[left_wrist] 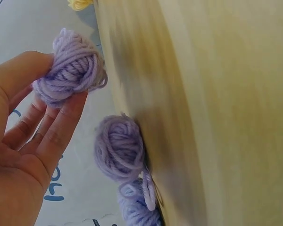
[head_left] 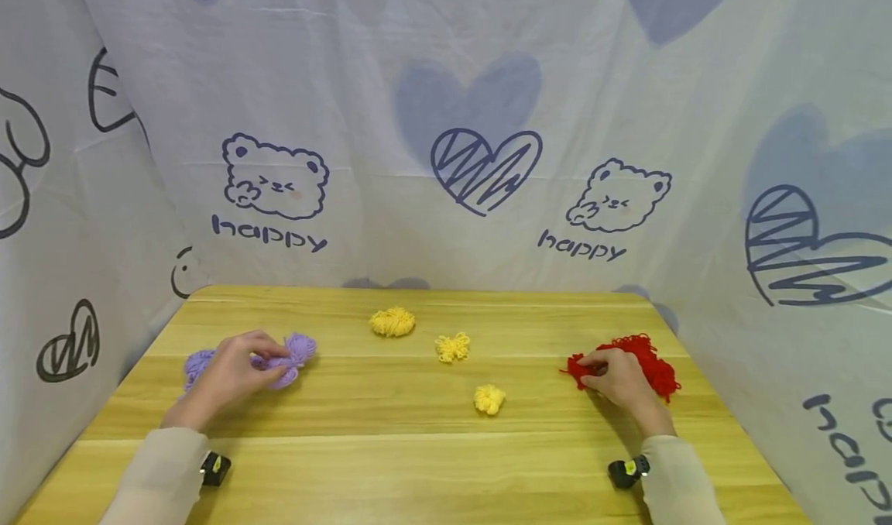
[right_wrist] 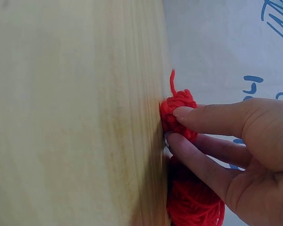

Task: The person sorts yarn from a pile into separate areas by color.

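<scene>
My left hand (head_left: 240, 366) is at the left of the table, pinching a small bundle of purple yarn (left_wrist: 70, 70) between thumb and fingers. In the left wrist view, a second purple yarn bundle (left_wrist: 120, 148) and a looped one (left_wrist: 139, 202) lie on the table below that hand. On the right side, my right hand (head_left: 620, 378) pinches a small red yarn bundle (right_wrist: 179, 110), a short strand sticking out of it. More red yarn (head_left: 648, 362) lies behind and beside that hand, partly hidden by it.
Three yellow yarn pieces lie around the table's middle: an oval bundle (head_left: 392, 322) at the back, a loopy one (head_left: 453, 348), and a round one (head_left: 489, 399) nearer. A printed cloth (head_left: 376, 223) hangs behind and at both sides of the wooden table (head_left: 390, 478).
</scene>
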The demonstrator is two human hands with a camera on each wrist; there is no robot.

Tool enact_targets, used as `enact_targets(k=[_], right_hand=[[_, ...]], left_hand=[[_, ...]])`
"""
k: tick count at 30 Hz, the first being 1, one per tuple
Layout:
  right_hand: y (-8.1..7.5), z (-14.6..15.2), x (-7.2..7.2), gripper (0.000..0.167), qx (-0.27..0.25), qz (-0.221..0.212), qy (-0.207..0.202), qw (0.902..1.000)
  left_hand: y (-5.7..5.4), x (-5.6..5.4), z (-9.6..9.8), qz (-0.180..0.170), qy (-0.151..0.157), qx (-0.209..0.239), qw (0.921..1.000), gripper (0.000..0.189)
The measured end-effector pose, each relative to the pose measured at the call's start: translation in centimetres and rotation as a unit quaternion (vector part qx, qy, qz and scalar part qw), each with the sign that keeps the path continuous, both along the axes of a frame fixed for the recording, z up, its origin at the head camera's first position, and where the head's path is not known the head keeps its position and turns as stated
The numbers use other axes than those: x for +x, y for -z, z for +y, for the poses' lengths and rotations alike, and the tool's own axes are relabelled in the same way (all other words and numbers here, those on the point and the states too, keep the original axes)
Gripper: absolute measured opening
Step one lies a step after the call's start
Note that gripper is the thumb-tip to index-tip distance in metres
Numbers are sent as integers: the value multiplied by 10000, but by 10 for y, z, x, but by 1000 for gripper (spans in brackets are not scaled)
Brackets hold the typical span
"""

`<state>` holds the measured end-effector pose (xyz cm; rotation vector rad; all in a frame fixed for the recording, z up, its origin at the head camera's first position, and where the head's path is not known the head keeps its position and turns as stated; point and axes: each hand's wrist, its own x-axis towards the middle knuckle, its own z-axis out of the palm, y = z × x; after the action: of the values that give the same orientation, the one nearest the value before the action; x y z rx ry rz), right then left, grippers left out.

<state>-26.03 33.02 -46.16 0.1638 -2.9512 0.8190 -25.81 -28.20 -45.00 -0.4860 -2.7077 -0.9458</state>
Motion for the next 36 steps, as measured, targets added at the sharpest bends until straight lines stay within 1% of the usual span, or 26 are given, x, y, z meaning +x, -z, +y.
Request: enact_targets(k=[5, 8, 11, 17, 23, 29, 36], right_hand=[[1, 0, -2, 23, -83, 8, 29, 10000], [2, 0, -3, 23, -83, 7, 49, 10000], [2, 0, -3, 23, -91, 0, 40, 10000], [0, 0, -2, 23, -96, -16, 15, 10000], [0, 0, -1, 23, -135, -107, 40, 9998], [2, 0, -1, 24, -151, -80, 63, 9998], [1, 0, 0, 23, -76, -15, 60, 10000]], left_hand=[[1, 2, -1, 157, 12, -66, 9999, 16], [2, 2, -1, 175, -14, -150, 9997, 16], [2, 3, -1, 134, -45, -206, 9997, 15], [1, 4, -2, 11, -51, -163, 9999, 16], [4, 6, -4, -72, -48, -232, 9997, 16], [6, 6, -5, -94, -51, -264, 9996, 16], [4, 7, -5, -174, -40, -347, 9992, 18]])
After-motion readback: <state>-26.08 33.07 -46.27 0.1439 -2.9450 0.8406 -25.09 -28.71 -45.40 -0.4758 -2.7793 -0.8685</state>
